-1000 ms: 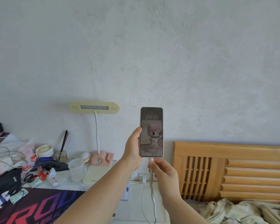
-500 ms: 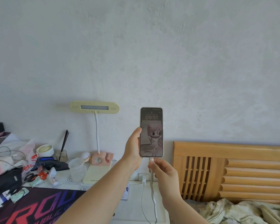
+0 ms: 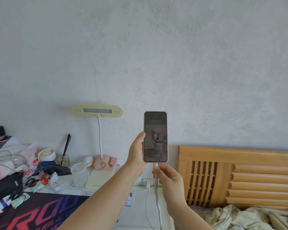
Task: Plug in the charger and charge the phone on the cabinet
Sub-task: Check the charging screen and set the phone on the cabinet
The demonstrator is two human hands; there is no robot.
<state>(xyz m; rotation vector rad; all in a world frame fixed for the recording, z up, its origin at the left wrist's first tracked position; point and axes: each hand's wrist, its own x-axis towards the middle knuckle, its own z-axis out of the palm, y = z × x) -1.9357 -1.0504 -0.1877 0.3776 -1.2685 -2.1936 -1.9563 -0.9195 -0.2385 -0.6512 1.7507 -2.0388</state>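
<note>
My left hand holds a phone upright in front of the wall, gripping its left edge. The screen is lit and reads 09:51. My right hand pinches the white charging cable just below the phone's bottom edge, where the cable's plug meets the phone's port. The cable hangs down from my fingers. A white charger plug sits in a wall socket low behind my hands, with a thin wire dropping from it. The white cabinet top lies below.
A desk at the left carries a yellow lamp on a pink clock base, a clear cup, a black bag, cables and small clutter, and a dark printed mat. A wooden headboard and rumpled bedding fill the right.
The phone's screen has dimmed slightly. Both hands and the phone have stayed almost still.
</note>
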